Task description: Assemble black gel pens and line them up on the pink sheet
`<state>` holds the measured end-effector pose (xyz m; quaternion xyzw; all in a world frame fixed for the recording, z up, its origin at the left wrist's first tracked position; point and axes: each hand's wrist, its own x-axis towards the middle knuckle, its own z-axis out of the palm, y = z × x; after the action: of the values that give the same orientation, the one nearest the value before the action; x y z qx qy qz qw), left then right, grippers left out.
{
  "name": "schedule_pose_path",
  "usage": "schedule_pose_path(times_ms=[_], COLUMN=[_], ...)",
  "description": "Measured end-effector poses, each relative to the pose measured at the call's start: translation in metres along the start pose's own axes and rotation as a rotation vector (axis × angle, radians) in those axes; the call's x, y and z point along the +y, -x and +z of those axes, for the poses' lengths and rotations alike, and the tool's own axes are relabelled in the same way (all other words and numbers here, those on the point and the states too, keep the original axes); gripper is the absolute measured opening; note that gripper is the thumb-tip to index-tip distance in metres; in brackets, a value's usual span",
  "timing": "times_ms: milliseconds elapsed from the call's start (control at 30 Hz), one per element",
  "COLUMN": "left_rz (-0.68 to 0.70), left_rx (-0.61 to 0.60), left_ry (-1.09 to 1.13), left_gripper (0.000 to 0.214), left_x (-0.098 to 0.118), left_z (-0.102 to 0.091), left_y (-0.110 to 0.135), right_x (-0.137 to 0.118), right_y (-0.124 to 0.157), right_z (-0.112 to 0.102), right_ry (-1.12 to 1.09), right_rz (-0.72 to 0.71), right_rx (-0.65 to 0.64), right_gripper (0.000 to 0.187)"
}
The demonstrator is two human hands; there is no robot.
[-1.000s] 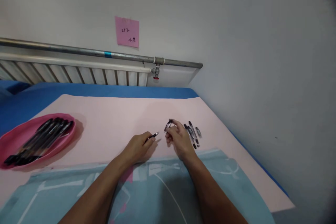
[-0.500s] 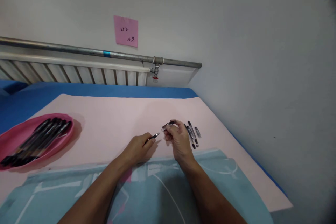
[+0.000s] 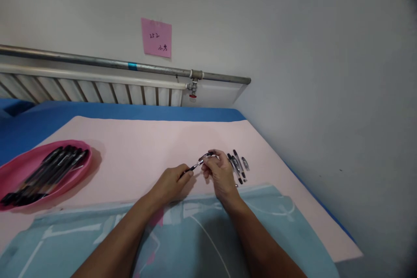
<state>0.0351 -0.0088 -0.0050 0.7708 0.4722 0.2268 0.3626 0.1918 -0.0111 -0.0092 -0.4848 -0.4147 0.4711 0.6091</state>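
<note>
My left hand [image 3: 171, 184] rests on the pink sheet [image 3: 156, 139] with its fingers closed round a black pen [image 3: 192, 168] whose tip points up and right. My right hand [image 3: 219, 171] is pinched on a pen cap [image 3: 207, 155] that meets the pen's tip. Just right of my right hand lie a few loose black pen parts [image 3: 237, 165] on the sheet.
A pink tray [image 3: 19, 169] at the left holds several black pens [image 3: 48, 173]. A pale blue patterned cloth [image 3: 182, 234] covers the near part of the table. Behind stand a radiator [image 3: 91, 89], a metal pipe [image 3: 130, 67] and a pink note [image 3: 156, 38] on the wall.
My right hand has turned the cap and brought it left onto the tip of the pen in my left hand. The left hand has stayed in place.
</note>
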Motion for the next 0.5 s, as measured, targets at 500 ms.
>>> schedule_pose_path(times_ms=[500], left_rz=[-0.025], left_rx=[0.003], left_ry=[-0.01], left_gripper=[0.033], left_x=[-0.0017], left_z=[-0.0002], left_y=[0.0008], right_x=[0.0007], right_y=[0.0085], right_z=[0.0026], right_ry=[0.253], right_rz=[0.091], right_rx=[-0.255], right_gripper=[0.018])
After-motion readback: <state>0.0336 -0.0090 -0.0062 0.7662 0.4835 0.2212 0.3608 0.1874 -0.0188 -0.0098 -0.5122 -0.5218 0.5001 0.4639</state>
